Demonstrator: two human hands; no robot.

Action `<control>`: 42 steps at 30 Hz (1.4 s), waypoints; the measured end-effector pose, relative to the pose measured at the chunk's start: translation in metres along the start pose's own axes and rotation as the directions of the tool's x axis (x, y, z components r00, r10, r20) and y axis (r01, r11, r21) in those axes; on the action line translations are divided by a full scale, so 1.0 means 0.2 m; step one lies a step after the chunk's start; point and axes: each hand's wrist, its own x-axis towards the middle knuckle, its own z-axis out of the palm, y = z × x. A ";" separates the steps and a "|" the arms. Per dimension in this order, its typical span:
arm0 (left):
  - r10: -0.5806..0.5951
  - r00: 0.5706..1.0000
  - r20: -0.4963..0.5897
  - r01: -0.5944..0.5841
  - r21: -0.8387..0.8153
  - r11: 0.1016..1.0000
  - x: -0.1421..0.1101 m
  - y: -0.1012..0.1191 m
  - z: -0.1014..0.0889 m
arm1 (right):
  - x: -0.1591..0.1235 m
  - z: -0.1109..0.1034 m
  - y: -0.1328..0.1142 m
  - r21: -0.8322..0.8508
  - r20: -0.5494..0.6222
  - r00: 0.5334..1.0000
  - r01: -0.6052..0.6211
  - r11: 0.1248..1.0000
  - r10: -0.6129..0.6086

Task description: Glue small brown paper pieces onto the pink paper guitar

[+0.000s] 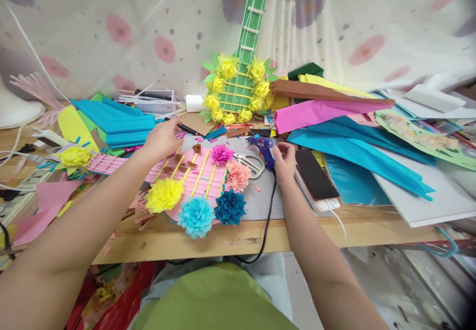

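My left hand (163,139) reaches across the pink paper guitar (199,166), its fingers curled about a thin black pen (190,130) at the back of the mat. My right hand (284,162) rests beside the handle of a blue glue gun (263,146), fingers loosely bent and apart; I see nothing held in them. Yellow (164,194), light blue (196,216) and dark blue paper flowers (230,206) edge the guitar body, along with pink and peach ones. Scissors (251,164) lie between the guitar and the glue gun.
A green paper guitar (241,84) with yellow flowers leans at the back. Blue crepe paper (357,146) and a phone (316,174) on a white power bank lie to the right. The glue gun's black cord (270,216) hangs over the table edge. Paper scraps (143,216) lie left.
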 end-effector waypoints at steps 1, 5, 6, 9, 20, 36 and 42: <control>-0.041 0.999 -0.026 0.041 -0.003 0.999 -0.02 -0.02 0.00 | -0.01 0.01 0.01 -0.023 0.035 0.999 -0.005 1.000 0.006; 0.005 0.999 -0.033 -0.007 -0.055 0.998 -0.10 -0.08 0.03 | -0.03 0.03 0.05 -0.091 0.113 0.993 -0.007 0.996 0.017; 0.079 0.997 -0.009 -0.079 -0.074 0.994 -0.13 -0.09 0.04 | -0.03 0.03 0.05 -0.109 0.124 0.992 -0.006 0.994 0.019; 0.297 0.948 0.116 -0.280 -0.146 0.949 -0.17 -0.09 0.07 | -0.03 0.03 0.06 -0.127 0.137 0.990 -0.011 0.992 0.028; 0.320 0.928 0.193 -0.293 -0.154 0.944 -0.16 -0.05 0.12 | -0.06 0.03 0.04 -0.145 0.109 0.993 0.052 0.988 -0.037; -0.068 0.995 0.073 0.098 -0.624 0.775 -0.19 0.00 0.12 | -0.18 0.34 -0.59 0.106 0.598 0.794 0.052 0.993 -0.106; -0.154 0.985 0.083 0.163 -0.755 0.635 -0.21 0.06 0.10 | -0.21 0.57 -0.71 -0.052 0.752 0.635 -0.213 0.976 0.178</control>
